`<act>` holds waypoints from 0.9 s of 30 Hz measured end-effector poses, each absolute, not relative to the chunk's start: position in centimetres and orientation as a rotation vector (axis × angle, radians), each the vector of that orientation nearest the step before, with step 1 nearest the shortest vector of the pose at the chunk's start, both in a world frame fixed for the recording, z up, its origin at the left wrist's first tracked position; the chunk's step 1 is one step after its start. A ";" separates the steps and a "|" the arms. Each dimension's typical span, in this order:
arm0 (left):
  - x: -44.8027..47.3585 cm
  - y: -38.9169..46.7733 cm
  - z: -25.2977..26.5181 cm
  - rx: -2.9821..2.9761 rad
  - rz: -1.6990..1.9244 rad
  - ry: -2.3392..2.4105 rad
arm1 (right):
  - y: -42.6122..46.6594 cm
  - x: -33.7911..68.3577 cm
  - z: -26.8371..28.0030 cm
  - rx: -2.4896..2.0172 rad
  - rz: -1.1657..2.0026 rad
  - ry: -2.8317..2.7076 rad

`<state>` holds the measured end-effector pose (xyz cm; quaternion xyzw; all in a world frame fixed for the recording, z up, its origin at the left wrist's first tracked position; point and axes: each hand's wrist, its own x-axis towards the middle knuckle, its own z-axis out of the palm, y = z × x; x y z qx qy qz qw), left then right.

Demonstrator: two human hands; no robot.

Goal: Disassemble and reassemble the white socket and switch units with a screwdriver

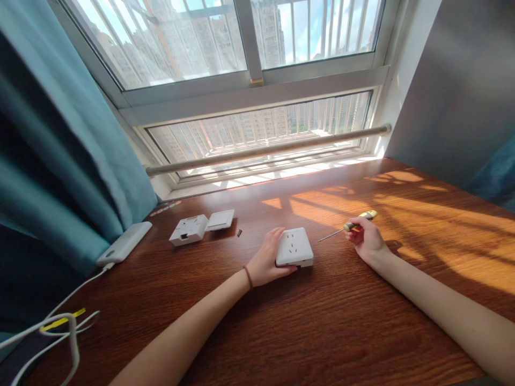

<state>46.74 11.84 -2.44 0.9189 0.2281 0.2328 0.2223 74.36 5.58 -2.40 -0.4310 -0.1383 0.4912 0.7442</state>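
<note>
A white wall socket (295,245) with a boxy base rests on the wooden table, its slotted face turned up. My left hand (267,262) grips it from the left, fingers along the far side and thumb along the near edge. To the right of the socket, my right hand (367,239) is closed around a screwdriver (367,215) with a yellow and dark handle. Its thin metal shaft points left toward the socket, and the tip stays apart from it. Small screws (240,232) lie left of the socket.
Further left sit a white open mounting box (188,230) and a white switch plate (220,220). A white power bank (125,243) with a white cable (76,292) lies by the blue curtain (108,139). The barred window (257,96) stands behind the table (257,332).
</note>
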 end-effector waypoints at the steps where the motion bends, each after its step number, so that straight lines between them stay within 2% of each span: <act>1: 46.6 11.8 -2.5 2.542 0.630 0.626 | 5.7 74.4 -2.6 -0.956 1.070 -0.307; 27: 46.4 11.4 -2.3 2.565 0.564 0.685 | 5.0 73.0 -2.2 -1.114 1.065 -0.297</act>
